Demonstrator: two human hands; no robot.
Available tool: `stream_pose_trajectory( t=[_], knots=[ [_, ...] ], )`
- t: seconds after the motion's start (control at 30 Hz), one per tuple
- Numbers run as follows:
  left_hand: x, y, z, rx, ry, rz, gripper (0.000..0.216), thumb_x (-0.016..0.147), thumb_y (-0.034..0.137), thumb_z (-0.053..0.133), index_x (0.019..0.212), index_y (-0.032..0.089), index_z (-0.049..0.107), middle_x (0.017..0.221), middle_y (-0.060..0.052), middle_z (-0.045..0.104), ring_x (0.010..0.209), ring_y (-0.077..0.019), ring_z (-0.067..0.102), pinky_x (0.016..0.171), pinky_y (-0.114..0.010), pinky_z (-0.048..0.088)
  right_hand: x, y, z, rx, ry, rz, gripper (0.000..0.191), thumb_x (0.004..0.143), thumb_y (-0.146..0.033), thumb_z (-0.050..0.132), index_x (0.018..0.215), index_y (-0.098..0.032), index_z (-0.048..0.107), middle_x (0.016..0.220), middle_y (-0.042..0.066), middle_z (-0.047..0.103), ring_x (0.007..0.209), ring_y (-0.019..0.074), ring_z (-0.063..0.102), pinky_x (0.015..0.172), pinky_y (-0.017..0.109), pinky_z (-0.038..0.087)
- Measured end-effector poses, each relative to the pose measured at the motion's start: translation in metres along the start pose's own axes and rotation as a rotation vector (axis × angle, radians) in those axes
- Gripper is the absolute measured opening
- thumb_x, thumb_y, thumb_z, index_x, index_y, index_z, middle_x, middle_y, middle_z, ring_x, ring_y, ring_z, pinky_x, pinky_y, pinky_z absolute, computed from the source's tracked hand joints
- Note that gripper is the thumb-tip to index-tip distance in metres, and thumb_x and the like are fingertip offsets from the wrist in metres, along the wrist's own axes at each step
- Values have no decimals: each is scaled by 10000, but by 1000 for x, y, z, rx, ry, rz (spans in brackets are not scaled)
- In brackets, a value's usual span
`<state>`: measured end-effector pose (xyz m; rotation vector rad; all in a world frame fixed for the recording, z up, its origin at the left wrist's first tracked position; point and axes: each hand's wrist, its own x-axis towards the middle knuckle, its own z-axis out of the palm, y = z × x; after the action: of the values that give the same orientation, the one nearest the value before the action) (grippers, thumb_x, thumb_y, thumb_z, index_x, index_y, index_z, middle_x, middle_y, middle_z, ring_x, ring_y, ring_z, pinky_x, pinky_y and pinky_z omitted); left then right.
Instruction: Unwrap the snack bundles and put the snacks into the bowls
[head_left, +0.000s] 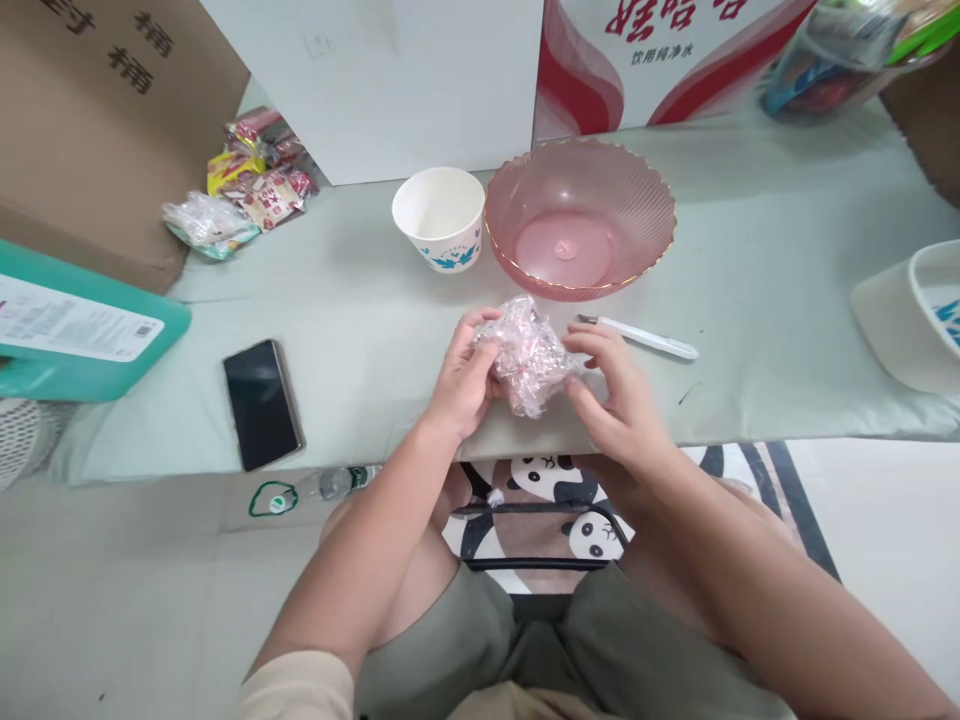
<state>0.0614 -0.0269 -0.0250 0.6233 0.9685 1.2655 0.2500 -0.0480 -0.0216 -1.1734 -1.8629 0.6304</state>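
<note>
My left hand [466, 375] is closed around the left side of a crinkled, clear plastic-wrapped bundle [527, 350], with the thumb on top. Something pinkish shows through the shiny wrap, but its kind cannot be made out. From the right, my right hand [611, 385] has its curved fingers and thumb at the bundle's edge, the thumb against the loose plastic at the lower corner. Just beyond that hand lies a white utility knife [645, 338]. Behind the bundle stand a pink ribbed glass bowl [592, 215] with a gold rim and a white paper cup [442, 225].
A phone [262, 405] lies near the table's front edge at left, beside a green jug [82, 320]. Small snack packets [259, 185] are piled by a brown carton [97, 130]. A white container [919, 315] stands at right. A plastic bottle [337, 483] lies on the floor.
</note>
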Motion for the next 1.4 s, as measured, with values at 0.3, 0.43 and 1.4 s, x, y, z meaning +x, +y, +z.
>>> stream_pose_trajectory(
  t=[0.3, 0.43, 1.4],
  knots=[
    [-3, 16, -23, 629, -124, 444, 198, 924, 310, 610, 940, 310, 808, 1119, -95, 718, 1369, -294, 537, 1071, -439, 523, 7, -2, 17, 32, -98, -164, 243, 941, -228, 587, 1174, -256, 651, 1107, 83, 606, 1022, 208, 648, 887, 404, 582],
    [-3, 18, -36, 779, -207, 475, 217, 880, 304, 662, 1048, 266, 795, 1351, -126, 578, 1422, -328, 492, 986, -427, 591, 12, 0, 31, 6, -64, -72, 98, 922, -268, 650, 1011, -229, 663, 991, 57, 609, 862, 171, 625, 737, 322, 554],
    [8, 17, -56, 1056, -196, 744, 82, 918, 192, 669, 994, 216, 651, 1271, -84, 686, 713, -84, 635, 631, -224, 553, 13, 2, -10, -246, -187, 403, 188, 903, -399, 569, 986, -230, 561, 772, 58, 665, 666, 213, 605, 641, 347, 449]
  ],
)
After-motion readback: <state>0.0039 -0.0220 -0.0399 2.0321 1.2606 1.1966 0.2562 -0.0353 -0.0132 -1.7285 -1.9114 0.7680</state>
